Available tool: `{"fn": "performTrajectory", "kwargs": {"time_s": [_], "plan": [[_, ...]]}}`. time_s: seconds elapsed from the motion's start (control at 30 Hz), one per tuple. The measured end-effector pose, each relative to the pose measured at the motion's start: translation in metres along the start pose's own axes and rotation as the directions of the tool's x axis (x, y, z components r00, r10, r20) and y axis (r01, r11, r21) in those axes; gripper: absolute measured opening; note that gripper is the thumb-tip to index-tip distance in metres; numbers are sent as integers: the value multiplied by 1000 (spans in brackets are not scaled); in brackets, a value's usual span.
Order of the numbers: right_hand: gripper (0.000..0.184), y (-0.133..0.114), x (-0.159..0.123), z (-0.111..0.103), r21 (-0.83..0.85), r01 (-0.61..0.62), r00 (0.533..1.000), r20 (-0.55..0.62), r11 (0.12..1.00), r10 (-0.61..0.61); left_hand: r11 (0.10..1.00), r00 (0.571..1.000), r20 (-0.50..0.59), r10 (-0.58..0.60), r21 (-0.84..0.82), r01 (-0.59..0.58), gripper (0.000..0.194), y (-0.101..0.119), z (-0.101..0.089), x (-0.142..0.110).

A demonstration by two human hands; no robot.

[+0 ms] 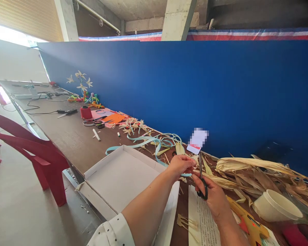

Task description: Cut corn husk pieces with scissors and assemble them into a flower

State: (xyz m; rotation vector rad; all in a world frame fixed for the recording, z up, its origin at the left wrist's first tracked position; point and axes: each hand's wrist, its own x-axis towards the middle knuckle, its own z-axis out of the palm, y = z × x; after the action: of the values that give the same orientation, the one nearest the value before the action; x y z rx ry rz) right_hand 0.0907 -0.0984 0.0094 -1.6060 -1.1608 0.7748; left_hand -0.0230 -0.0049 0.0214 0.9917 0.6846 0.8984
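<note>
My right hand grips a pair of scissors, fingers in the black handle loops and the blades pointing up and away from me. Close beside the blades, my left hand is closed in a pinch, with a small pale piece of corn husk at its fingertips. The fingertips of both hands nearly meet. A light blue ribbon lies in loops beyond my left hand, and one end shows just below it. Long dried corn husks spread to the right of the scissors.
A shallow white box lid lies left. Printed paper, a yellow glue gun and a cream cup are at front right. A blue partition stands behind. Farther left are red thread and husk flowers; a red chair stands beside the table.
</note>
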Motion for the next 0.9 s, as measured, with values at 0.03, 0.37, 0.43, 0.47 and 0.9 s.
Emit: {"fn": "performTrajectory", "kwargs": {"time_s": [0.03, 0.37, 0.43, 0.47, 0.9], "plan": [[55, -1, -1, 0, -6, 2, 1000, 27, 1000, -2, 1000, 1000, -6, 1, -6, -1, 30, 1, 0, 0], [47, 1, -1, 2, -6, 28, 997, 79, 1000, -27, 1000, 999, -38, -5, -19, 5, 29, 2, 2, 0], [48, 3, 0, 2, -21, 44, 996, 80, 999, -42, 1000, 999, -40, -7, -23, 6, 27, 3, 1, 0], [49, 4, 0, 2, -32, 50, 996, 82, 998, -47, 1000, 999, -42, -9, -27, 8, 26, 3, 2, 0], [53, 5, 1, 2, -137, 32, 999, 44, 990, -26, 1000, 995, -92, -27, 2, 28, 15, 8, 5, -4]]}}
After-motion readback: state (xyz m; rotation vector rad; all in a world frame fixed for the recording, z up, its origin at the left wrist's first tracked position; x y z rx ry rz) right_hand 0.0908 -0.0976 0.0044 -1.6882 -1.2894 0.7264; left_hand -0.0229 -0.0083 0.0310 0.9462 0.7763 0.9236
